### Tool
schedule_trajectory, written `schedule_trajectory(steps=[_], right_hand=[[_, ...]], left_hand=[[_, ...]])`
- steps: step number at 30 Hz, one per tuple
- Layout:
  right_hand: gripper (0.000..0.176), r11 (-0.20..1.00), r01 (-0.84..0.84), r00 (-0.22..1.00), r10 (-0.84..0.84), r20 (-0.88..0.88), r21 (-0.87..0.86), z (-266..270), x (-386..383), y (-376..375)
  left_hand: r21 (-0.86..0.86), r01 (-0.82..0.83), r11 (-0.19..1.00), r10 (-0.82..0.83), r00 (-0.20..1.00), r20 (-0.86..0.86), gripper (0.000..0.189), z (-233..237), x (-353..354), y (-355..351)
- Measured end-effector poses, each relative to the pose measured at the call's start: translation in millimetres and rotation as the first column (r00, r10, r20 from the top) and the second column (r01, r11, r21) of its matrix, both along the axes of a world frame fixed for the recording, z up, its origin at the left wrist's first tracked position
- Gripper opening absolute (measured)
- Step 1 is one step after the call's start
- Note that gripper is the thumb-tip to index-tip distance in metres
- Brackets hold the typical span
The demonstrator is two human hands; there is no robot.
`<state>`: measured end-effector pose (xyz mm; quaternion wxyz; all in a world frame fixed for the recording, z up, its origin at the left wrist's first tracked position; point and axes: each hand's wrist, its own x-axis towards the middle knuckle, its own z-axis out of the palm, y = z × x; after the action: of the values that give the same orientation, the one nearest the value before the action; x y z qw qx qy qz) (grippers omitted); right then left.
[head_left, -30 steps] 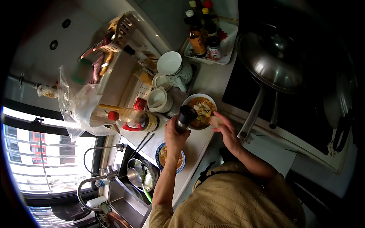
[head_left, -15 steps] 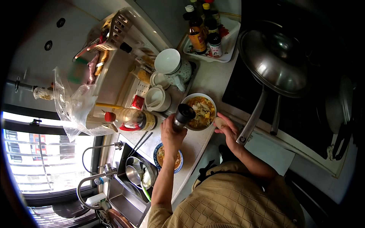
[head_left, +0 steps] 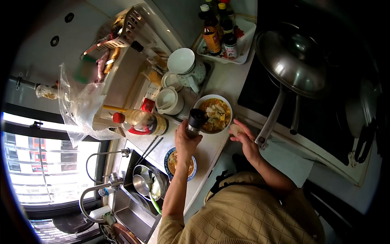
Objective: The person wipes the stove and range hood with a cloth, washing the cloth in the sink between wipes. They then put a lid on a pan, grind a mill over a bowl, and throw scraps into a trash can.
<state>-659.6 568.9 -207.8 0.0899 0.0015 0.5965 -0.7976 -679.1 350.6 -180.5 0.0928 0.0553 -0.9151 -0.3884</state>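
Observation:
My left hand (head_left: 187, 142) is wrapped round a pepper grinder (head_left: 196, 120) with a black top and a clear body. The grinder tilts over the near-left rim of a white bowl (head_left: 217, 116) of soup with egg and pale pieces. To the bowl's right, my right hand (head_left: 246, 140) is closed on a small pale roundish thing (head_left: 235, 129), whose kind I cannot make out. Below my left wrist, partly behind the forearm, stands a blue-patterned bowl (head_left: 193, 166) with similar soup.
A lidded wok (head_left: 290, 61) sits on the black stove, its handle (head_left: 271, 118) reaching close to my right hand. Pots lie in the sink (head_left: 134, 219) at lower left. An oil bottle (head_left: 142, 122), white jars (head_left: 168, 101) and a tray (head_left: 245, 51) of sauce bottles stand on the counter.
The view has shifted slightly. My left hand still holds the grinder by the bowl, and my right hand keeps the pale thing, with little visible movement of either.

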Motion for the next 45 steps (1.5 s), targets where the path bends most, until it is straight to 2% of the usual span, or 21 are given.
schedule_trajectory(steps=[2,5,8,11,15,18,25,31,34,40,42,45], right_hand=[[0.044,1.000,0.007,1.000,-0.007,0.009,-0.001,-2,4,0],[0.044,1.000,0.028,0.999,-0.028,0.023,0.004,0,10,-4],[0.044,0.999,0.045,0.999,-0.046,0.029,0.022,6,15,-10],[0.040,0.997,0.064,0.997,-0.062,0.038,-0.036,1,21,-14],[0.041,0.996,0.088,0.996,-0.087,0.035,-0.009,2,32,-12],[0.042,0.997,0.082,0.995,-0.082,0.049,-0.003,2,35,-7],[0.042,0.996,0.092,0.995,-0.092,0.049,0.012,-5,35,1],[0.040,0.998,0.065,0.997,-0.064,0.045,-0.014,-5,33,-9],[0.039,1.000,-0.014,1.000,0.014,0.021,-0.016,-1,31,-19],[0.040,0.987,-0.160,0.987,0.160,-0.008,-0.008,7,34,-53],[0.041,0.980,-0.197,0.980,0.197,0.010,-0.008,10,38,-63],[0.041,0.967,-0.253,0.967,0.254,0.031,-0.034,9,42,-73]], left_hand=[[0.043,0.003,0.999,-0.003,1.000,0.002,0.063,-1,6,-2],[0.007,-0.006,1.000,0.007,0.998,-0.056,0.063,5,12,-5],[-0.105,0.023,0.994,-0.037,0.989,-0.141,0.061,28,14,-1],[-0.202,0.013,0.979,-0.044,0.988,-0.148,0.059,19,3,-3],[-0.214,0.044,0.976,-0.077,0.986,-0.147,0.058,10,1,-7],[-0.164,0.056,0.985,-0.083,0.984,-0.158,0.059,17,1,-2],[-0.222,0.043,0.974,-0.066,0.993,-0.097,0.059,1,-6,-6],[-0.178,0.030,0.984,-0.052,0.992,-0.117,0.057,8,8,-18],[-0.086,-0.038,0.996,0.030,0.996,-0.089,0.057,27,39,-29],[-0.375,-0.142,0.916,0.120,0.989,-0.081,0.052,61,115,-68],[-0.463,-0.175,0.869,0.174,0.984,-0.044,0.050,54,131,-82],[-0.470,-0.202,0.859,0.236,0.972,0.014,0.051,35,153,-102]])
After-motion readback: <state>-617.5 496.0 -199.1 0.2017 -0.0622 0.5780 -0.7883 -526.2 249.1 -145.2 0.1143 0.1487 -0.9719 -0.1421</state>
